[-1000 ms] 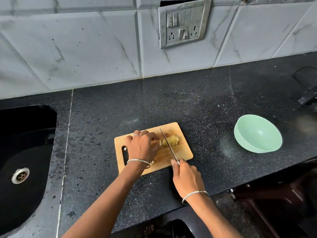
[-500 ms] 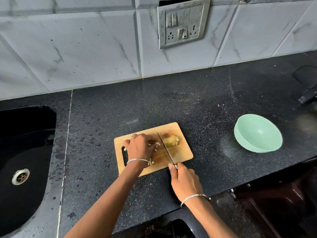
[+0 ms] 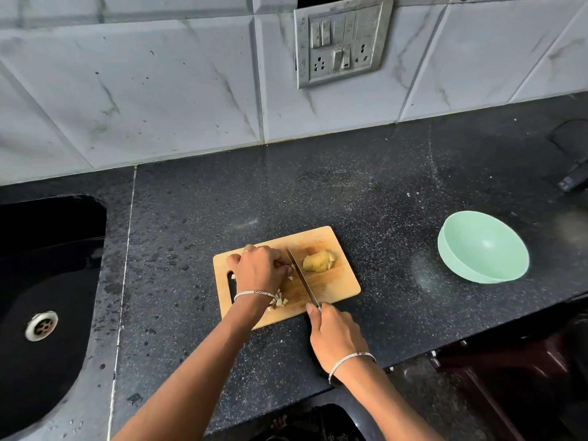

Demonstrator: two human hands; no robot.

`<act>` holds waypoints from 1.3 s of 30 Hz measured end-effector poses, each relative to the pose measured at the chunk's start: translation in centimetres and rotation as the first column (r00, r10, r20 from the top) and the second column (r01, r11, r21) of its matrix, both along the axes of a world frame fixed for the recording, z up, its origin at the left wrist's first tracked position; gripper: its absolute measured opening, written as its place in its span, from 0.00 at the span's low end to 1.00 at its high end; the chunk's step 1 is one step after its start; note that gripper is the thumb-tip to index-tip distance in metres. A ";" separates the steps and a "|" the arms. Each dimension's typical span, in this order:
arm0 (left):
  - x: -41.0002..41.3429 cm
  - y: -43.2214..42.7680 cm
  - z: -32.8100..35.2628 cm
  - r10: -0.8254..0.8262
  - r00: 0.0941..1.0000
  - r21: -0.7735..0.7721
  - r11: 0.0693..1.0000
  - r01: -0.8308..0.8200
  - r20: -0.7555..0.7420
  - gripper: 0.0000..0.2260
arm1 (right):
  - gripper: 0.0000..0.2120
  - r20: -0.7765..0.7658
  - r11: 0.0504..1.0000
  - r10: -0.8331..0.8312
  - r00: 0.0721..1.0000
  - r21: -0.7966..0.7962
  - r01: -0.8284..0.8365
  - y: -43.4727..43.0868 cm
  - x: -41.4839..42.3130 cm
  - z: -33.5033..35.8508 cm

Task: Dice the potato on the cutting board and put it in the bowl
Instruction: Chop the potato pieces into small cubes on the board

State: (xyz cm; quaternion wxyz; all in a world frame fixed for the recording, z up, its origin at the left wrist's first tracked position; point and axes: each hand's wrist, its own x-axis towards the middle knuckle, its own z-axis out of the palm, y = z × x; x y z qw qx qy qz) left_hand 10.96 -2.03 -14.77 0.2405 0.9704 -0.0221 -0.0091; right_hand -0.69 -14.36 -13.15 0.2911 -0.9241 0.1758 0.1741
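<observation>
A wooden cutting board (image 3: 337,283) lies on the black counter. A yellow potato chunk (image 3: 317,261) rests on its right half, apart from the blade. My right hand (image 3: 335,337) grips a knife (image 3: 302,276) whose blade lies across the board, left of the chunk. My left hand (image 3: 259,270) is curled over small potato pieces just left of the blade; what it holds is hidden. Several diced bits (image 3: 281,299) lie near my left wrist. The mint green bowl (image 3: 483,248) stands to the right with nothing visible in it.
A black sink (image 3: 44,300) with a metal drain sits at the far left. The tiled wall with a switch plate (image 3: 342,39) stands behind. A dark object (image 3: 572,176) lies at the far right. The counter's front edge runs just below my right hand.
The knife has shifted left, away from the potato chunk, which now lies free on the right. My left hand has drawn left with the cut pieces.
</observation>
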 end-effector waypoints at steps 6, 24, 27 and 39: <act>0.4 -0.1 0.4 -0.029 0.999 0.035 0.999 0.030 -0.015 0.01 | 0.18 -0.005 0.993 0.033 0.999 -0.111 -0.034 0.5 0.7 -0.2; -0.5 1.0 1.9 -0.050 0.997 0.148 0.988 0.040 0.060 0.05 | 0.18 0.121 0.974 0.123 0.985 -0.207 -0.096 0.0 -0.1 -0.7; -0.3 0.8 1.8 -0.161 0.984 0.122 0.981 0.151 0.075 0.10 | 0.18 0.087 0.984 0.123 0.989 -0.142 -0.110 0.0 0.0 -0.7; 0.8 2.2 2.3 -0.361 0.932 0.280 0.894 0.350 -0.011 0.08 | 0.21 0.089 0.975 0.216 0.972 0.038 -0.220 -5.2 1.7 2.1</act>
